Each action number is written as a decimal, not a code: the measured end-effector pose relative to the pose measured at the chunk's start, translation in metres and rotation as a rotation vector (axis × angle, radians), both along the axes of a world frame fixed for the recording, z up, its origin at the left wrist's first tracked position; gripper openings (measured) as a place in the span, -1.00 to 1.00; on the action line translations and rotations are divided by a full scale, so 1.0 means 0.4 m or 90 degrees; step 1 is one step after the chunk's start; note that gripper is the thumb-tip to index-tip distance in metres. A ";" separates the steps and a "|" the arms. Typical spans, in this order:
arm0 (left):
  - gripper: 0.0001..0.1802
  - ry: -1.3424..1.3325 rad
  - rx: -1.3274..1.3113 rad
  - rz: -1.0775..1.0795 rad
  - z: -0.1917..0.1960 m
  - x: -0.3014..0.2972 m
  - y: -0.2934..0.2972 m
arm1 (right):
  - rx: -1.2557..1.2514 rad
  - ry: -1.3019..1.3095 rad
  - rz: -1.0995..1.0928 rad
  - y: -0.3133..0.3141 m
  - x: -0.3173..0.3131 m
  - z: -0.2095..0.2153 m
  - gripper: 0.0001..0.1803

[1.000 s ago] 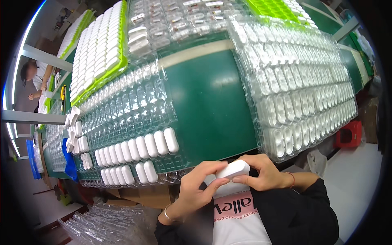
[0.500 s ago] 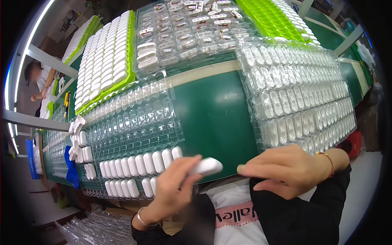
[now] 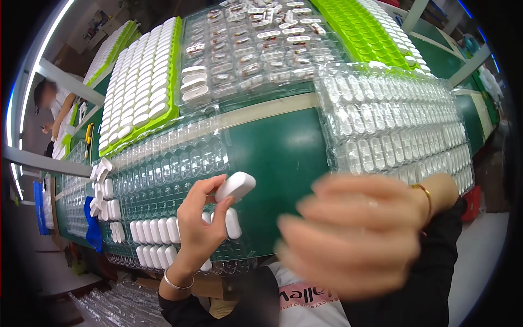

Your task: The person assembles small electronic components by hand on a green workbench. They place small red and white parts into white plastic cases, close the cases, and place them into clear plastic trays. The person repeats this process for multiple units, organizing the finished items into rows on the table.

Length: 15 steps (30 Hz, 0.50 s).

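Note:
My left hand (image 3: 200, 220) pinches a white oval plastic case (image 3: 237, 186) between thumb and fingers, raised above the near clear plastic tray (image 3: 180, 188). Rows of similar white cases (image 3: 155, 231) stand in the tray's front pockets, left of and partly behind my left hand. Smeared by motion, my right hand (image 3: 354, 234) hovers to the right, in front of the green table and the right-hand stack of trays. Its fingers are too blurred to show whether anything is in them.
Clear trays of white pieces (image 3: 392, 125) lie to the right. Green trays of white cases (image 3: 141, 82) stand at the far left and far right (image 3: 365, 32). Between them sits a clear tray of small parts (image 3: 256, 49). Loose white shells (image 3: 103, 191) lie left; another person (image 3: 57, 103) is beyond.
My left hand has lifted the white case up and to the left, turning it more upright. The right hand has moved left and closer to the camera, and is now heavily blurred.

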<state>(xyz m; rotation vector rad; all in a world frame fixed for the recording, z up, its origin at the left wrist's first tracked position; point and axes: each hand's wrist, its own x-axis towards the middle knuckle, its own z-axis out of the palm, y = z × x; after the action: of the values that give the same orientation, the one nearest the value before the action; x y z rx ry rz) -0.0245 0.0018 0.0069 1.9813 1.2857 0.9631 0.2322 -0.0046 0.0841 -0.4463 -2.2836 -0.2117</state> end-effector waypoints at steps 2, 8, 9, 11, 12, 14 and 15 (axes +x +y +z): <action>-0.63 0.021 0.045 -0.061 0.015 0.046 0.017 | -0.116 -0.065 -0.021 0.064 -0.007 -0.047 -0.52; -0.61 0.000 0.105 -0.159 0.040 0.152 0.082 | -0.368 -0.131 -0.015 0.112 0.058 -0.090 -0.39; -0.61 -0.013 0.105 -0.159 0.045 0.166 0.089 | -0.373 -0.116 -0.026 0.118 0.075 -0.091 -0.38; -0.61 -0.064 0.113 -0.140 0.048 0.190 0.095 | -0.386 -0.085 -0.051 0.137 0.122 -0.104 -0.36; -0.61 -0.089 0.116 -0.128 0.049 0.195 0.093 | -0.410 -0.066 -0.066 0.158 0.155 -0.112 -0.35; -0.62 0.010 0.198 -0.141 0.074 0.160 0.064 | -0.417 0.041 -0.140 0.243 0.245 -0.118 -0.41; -0.62 0.058 0.238 -0.152 0.082 0.144 0.048 | -0.301 0.026 -0.224 0.295 0.312 -0.102 -0.49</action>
<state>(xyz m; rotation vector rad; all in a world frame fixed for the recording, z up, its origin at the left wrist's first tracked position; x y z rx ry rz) 0.0331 0.0208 0.0395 2.4229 0.9340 1.0639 0.3571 0.1135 0.0434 -1.0871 -2.1918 0.1699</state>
